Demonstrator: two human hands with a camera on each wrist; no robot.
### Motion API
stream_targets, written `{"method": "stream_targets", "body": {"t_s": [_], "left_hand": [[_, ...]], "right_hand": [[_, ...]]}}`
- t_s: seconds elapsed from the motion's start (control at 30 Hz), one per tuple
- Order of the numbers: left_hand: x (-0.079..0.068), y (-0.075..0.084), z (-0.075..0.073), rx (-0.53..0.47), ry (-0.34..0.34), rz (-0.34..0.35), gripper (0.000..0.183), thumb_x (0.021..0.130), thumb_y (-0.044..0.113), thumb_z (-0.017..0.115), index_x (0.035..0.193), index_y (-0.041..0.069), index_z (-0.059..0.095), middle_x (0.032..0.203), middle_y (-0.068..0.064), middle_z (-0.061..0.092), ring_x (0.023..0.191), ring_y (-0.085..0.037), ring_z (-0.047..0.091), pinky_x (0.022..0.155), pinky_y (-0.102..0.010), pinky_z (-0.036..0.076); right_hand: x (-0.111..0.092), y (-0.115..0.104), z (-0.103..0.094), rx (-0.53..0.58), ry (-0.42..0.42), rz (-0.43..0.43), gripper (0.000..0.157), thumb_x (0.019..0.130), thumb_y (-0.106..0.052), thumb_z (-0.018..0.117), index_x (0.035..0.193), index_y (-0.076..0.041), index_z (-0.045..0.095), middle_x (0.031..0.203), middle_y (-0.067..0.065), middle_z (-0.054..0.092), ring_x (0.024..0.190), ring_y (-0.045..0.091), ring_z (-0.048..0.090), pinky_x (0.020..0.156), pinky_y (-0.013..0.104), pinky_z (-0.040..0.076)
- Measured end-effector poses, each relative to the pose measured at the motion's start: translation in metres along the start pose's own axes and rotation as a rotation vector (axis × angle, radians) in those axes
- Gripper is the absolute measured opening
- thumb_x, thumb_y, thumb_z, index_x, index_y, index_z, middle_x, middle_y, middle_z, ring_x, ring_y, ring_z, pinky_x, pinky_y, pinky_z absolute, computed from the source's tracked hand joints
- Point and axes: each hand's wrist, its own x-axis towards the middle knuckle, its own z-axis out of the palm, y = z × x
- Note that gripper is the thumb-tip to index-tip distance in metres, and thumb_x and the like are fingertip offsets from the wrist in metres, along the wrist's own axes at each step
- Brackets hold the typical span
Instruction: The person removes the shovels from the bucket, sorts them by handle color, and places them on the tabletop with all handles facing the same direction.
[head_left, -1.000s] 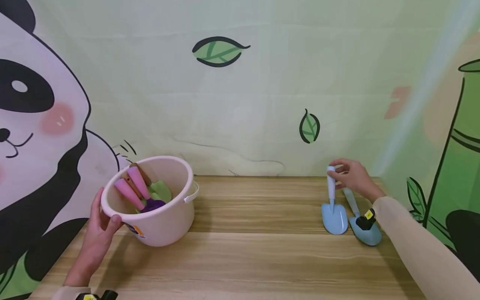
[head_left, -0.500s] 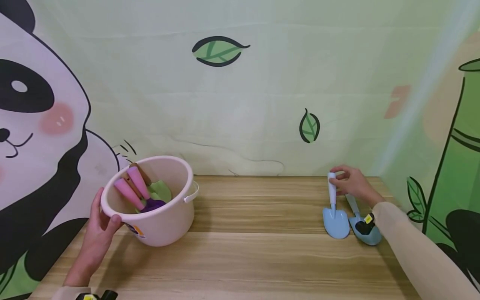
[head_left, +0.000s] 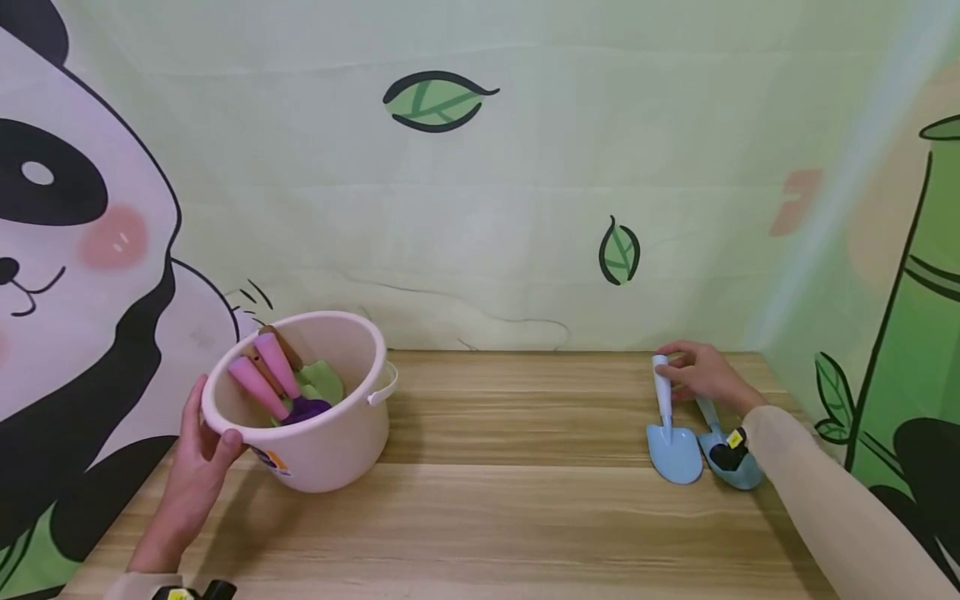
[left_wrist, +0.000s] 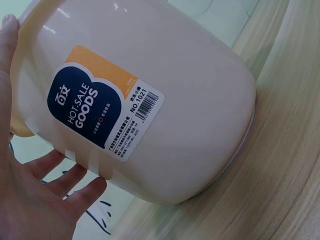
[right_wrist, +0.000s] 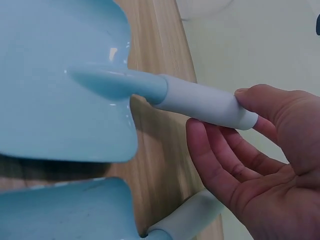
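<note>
My left hand (head_left: 201, 458) grips the near left side of a pale pink bucket (head_left: 337, 450), thumb at the rim. In the left wrist view its fingers (left_wrist: 62, 182) lie along the side of the labelled bucket (left_wrist: 200, 100). My right hand (head_left: 708, 375) pinches the pale handle end of a light blue toy shovel (head_left: 673, 454), its blade pointing toward me. In the right wrist view, thumb and fingers of the right hand (right_wrist: 270, 145) hold the shovel's handle (right_wrist: 205, 102). A second blue shovel (head_left: 746, 475) lies just right of it, partly hidden by my wrist.
Inside the bucket are toy tools with pink handles (head_left: 258, 387), brown handles (head_left: 281, 346) and a green blade (head_left: 322, 381). A white carry handle (head_left: 385, 387) hangs at its right side. The wooden table (head_left: 517, 517) ends against a printed cloth backdrop (head_left: 495, 225).
My right hand has come down and slightly toward me with the shovel, whose blade now lies a little nearer. My left hand and the bucket have stayed in place.
</note>
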Motion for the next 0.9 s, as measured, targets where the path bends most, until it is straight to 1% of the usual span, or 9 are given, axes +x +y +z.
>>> {"method": "stream_targets", "body": {"t_s": [0.13,0.27,0.5,0.73,0.9], "left_hand": [[-0.0003,0.0005,-0.0001,0.002,0.002,-0.007,0.073,0.110,0.018,0.048,0.165,0.035,0.004,0.170,-0.014,0.010,0.143,-0.018,0.033,0.092,-0.011,0.049],[-0.0007,0.0002,-0.0005,0.000,0.005,-0.007,0.072,0.110,0.018,0.048,0.165,0.035,0.004,0.170,-0.014,0.010,0.142,-0.017,0.034,0.092,-0.011,0.049],[-0.0005,-0.0007,-0.0009,-0.006,0.001,0.001,0.073,0.109,0.017,0.049,0.165,0.034,0.005,0.169,-0.016,0.011,0.142,-0.016,0.034,0.093,-0.011,0.049],[-0.0005,-0.0006,-0.0007,-0.016,-0.001,0.005,0.073,0.109,0.017,0.049,0.165,0.034,0.004,0.169,-0.017,0.011,0.142,-0.015,0.035,0.093,-0.012,0.049],[0.0001,-0.0002,-0.0009,-0.018,-0.004,0.004,0.073,0.109,0.016,0.048,0.165,0.034,0.004,0.169,-0.017,0.010,0.142,-0.016,0.034,0.093,-0.012,0.049]], "right_hand": [[-0.0010,-0.0053,0.0017,0.005,-0.021,0.018,0.050,0.104,-0.018,0.064,0.146,0.004,0.047,0.134,0.037,0.050,0.096,0.033,0.066,0.078,0.043,0.063],[-0.0003,-0.0084,0.0034,-0.008,-0.037,0.024,0.051,0.104,-0.018,0.064,0.146,0.005,0.046,0.133,0.037,0.050,0.096,0.032,0.066,0.078,0.043,0.063],[0.0056,-0.0040,0.0039,-0.043,-0.075,0.021,0.049,0.103,-0.016,0.064,0.144,0.006,0.047,0.130,0.036,0.053,0.090,0.029,0.067,0.074,0.041,0.063],[0.0060,-0.0034,0.0036,-0.061,-0.140,0.011,0.050,0.104,-0.015,0.062,0.143,0.012,0.046,0.129,0.038,0.054,0.088,0.026,0.067,0.073,0.041,0.063],[0.0061,-0.0030,0.0033,-0.063,-0.156,0.007,0.048,0.104,-0.014,0.061,0.142,0.013,0.046,0.127,0.036,0.056,0.084,0.023,0.067,0.072,0.041,0.063]]}}
